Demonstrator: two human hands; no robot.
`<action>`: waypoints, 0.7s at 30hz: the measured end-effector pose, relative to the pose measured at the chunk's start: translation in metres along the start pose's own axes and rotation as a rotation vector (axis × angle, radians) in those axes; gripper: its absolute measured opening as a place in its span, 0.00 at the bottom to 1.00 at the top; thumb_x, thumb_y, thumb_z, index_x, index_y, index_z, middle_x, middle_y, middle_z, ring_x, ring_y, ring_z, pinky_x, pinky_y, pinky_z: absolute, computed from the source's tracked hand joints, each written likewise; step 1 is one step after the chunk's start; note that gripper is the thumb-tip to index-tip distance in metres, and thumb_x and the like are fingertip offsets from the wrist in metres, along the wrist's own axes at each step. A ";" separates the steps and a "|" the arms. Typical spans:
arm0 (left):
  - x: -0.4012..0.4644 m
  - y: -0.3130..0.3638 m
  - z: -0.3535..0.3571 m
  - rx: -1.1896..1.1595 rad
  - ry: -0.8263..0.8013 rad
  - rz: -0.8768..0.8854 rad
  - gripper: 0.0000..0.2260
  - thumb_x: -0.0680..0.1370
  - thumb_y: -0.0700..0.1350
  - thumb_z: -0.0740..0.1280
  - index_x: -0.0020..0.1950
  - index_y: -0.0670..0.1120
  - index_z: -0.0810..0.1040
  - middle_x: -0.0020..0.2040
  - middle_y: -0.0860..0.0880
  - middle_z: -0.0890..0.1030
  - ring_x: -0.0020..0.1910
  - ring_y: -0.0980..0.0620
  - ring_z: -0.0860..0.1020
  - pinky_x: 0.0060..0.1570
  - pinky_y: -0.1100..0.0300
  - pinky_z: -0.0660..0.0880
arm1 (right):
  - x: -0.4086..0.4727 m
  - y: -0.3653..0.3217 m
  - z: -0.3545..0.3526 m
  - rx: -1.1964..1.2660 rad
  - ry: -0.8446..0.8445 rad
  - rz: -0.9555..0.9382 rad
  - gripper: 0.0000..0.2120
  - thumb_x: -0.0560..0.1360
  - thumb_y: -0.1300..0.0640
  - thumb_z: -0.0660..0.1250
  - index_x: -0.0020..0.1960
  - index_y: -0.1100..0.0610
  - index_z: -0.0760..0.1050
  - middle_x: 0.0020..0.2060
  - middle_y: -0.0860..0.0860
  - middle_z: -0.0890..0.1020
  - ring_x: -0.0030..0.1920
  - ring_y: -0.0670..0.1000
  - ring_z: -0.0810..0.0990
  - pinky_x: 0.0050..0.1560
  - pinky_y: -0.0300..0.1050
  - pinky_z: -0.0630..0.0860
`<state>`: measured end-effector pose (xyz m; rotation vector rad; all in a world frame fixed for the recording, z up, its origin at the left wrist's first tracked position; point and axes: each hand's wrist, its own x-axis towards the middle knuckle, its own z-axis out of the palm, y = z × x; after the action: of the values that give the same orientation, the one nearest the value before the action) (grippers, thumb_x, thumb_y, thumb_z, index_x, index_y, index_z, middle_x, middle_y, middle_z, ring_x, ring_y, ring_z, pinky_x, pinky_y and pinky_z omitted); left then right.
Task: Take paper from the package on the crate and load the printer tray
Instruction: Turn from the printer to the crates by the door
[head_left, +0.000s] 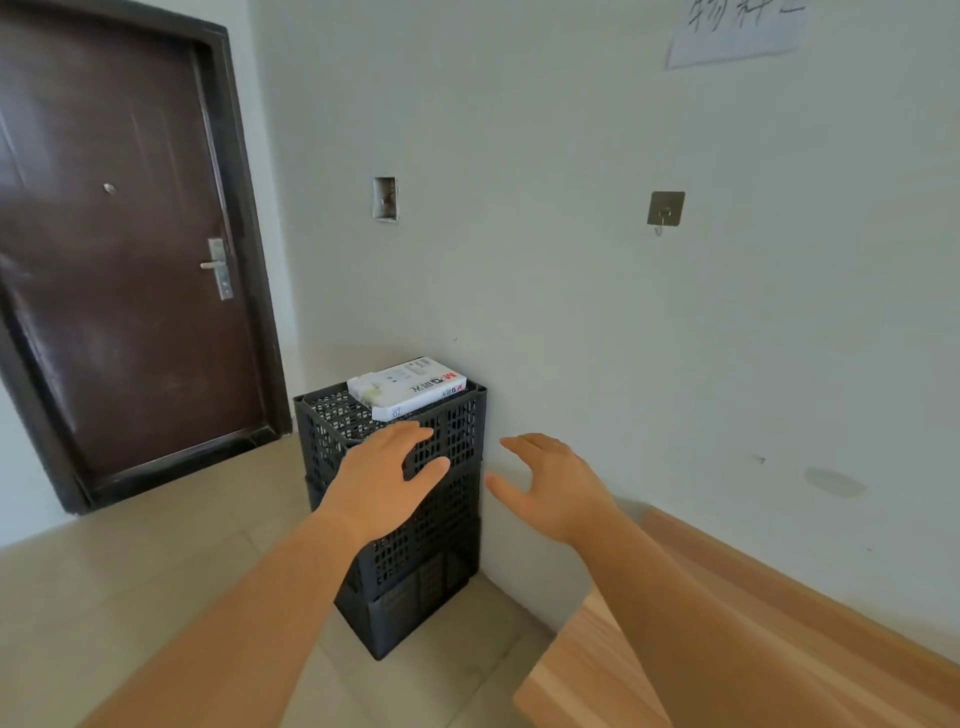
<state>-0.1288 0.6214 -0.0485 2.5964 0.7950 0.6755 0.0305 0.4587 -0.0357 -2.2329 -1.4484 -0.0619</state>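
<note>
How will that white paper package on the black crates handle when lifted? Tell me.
The paper package looks like a wrapped block, so probably stiff and fairly heavy for its size. Its wrapper looks smooth, perhaps slippery. It lies flat on the stacked crates, so it seems unlikely to roll or tip.

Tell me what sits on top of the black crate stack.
A white paper package lies flat on the top crate, by the wall. Whatever is under it or inside the crates cannot be made out.
</note>
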 end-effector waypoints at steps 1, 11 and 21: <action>0.008 -0.015 -0.006 -0.001 0.002 0.001 0.25 0.77 0.64 0.57 0.72 0.55 0.67 0.75 0.54 0.65 0.74 0.54 0.61 0.74 0.48 0.58 | 0.013 -0.010 0.008 0.004 0.009 0.000 0.30 0.77 0.38 0.61 0.74 0.50 0.66 0.72 0.49 0.70 0.71 0.51 0.67 0.70 0.49 0.65; 0.059 -0.173 -0.047 0.043 0.035 -0.090 0.26 0.76 0.64 0.58 0.72 0.55 0.67 0.74 0.53 0.67 0.74 0.53 0.62 0.73 0.49 0.59 | 0.152 -0.098 0.103 0.002 -0.047 -0.088 0.32 0.76 0.34 0.59 0.74 0.49 0.65 0.73 0.48 0.69 0.73 0.50 0.64 0.71 0.51 0.65; 0.149 -0.289 -0.089 0.089 0.078 -0.234 0.24 0.78 0.60 0.60 0.73 0.53 0.66 0.73 0.53 0.68 0.73 0.53 0.63 0.73 0.50 0.59 | 0.317 -0.145 0.187 0.083 -0.085 -0.233 0.31 0.76 0.36 0.59 0.74 0.50 0.66 0.72 0.49 0.70 0.72 0.51 0.65 0.71 0.52 0.64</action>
<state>-0.1912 0.9524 -0.0530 2.5114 1.1556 0.6883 0.0032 0.8527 -0.0581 -2.0141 -1.7197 0.0174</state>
